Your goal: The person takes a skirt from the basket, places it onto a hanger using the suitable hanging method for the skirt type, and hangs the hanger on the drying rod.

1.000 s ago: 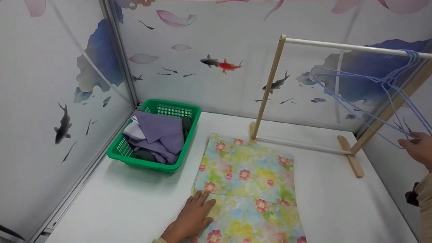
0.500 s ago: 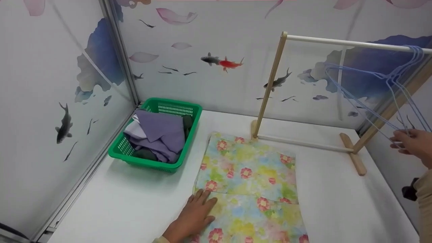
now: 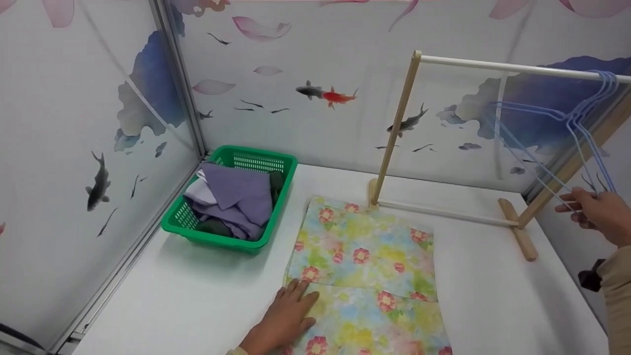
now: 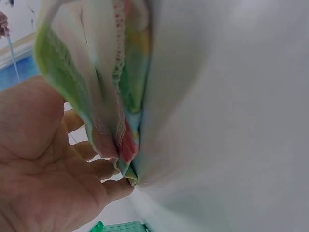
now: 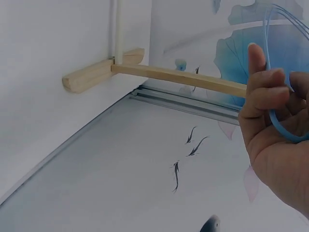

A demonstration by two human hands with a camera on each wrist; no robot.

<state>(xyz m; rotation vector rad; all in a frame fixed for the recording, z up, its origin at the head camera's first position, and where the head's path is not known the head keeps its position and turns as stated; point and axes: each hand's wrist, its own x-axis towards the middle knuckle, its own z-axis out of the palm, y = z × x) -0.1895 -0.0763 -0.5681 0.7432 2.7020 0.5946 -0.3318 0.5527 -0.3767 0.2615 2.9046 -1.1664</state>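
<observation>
My left hand [image 3: 286, 315] rests with straight fingers on the left edge of a folded flowered cloth [image 3: 365, 256]. In the left wrist view the fingers reach along the cloth's layered edge [image 4: 128, 82], which has stitched seams. At the right, several blue clothes hangers [image 3: 584, 113] hang by their hooks from a drying rack's top rail [image 3: 498, 65]. My right hand [image 3: 604, 212] grips the hangers' lower bars with curled fingers. A hanger's rounded blue corner [image 5: 285, 134] shows against the palm in the right wrist view.
A green basket [image 3: 291, 170] with purple cloth [image 3: 241, 192] and some white and dark fabric stands at the back left. The rack's wooden left post [image 3: 397, 123] rises behind the flowered cloth. Printed walls [image 3: 325, 133] enclose the white table [image 3: 197, 305].
My right hand has shifted a little left and down with the hangers' lower bars. The hangers' left ends have swung to the right and bunched closer. My left hand stays on the cloth.
</observation>
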